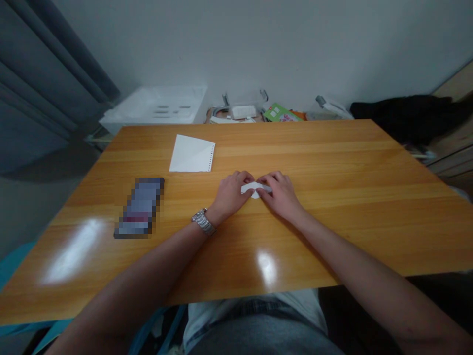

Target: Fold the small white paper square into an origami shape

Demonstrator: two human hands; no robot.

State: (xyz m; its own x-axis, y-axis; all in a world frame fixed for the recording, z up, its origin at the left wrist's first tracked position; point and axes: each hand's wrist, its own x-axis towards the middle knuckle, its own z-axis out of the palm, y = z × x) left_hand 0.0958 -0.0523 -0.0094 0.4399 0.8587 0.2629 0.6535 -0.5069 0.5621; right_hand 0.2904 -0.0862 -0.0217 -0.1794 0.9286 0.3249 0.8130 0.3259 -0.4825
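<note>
A small folded piece of white paper (254, 186) is held between my two hands near the middle of the table. My left hand (233, 191) grips its left end, thumb in front and fingers behind. On the other end, my right hand (280, 192) pinches it in much the same way. Both thumb tips come close together at the paper's centre. Parts of the paper are hidden behind the fingers, so its full shape cannot be made out.
On the wooden table (332, 162) a white sheet with a perforated edge (192, 154) lies at the back left. A blurred-out phone-like device (140, 209) rests at left. Beyond the far edge are a white plastic bin (158, 106), a green booklet (281, 113) and dark cloth (399, 116).
</note>
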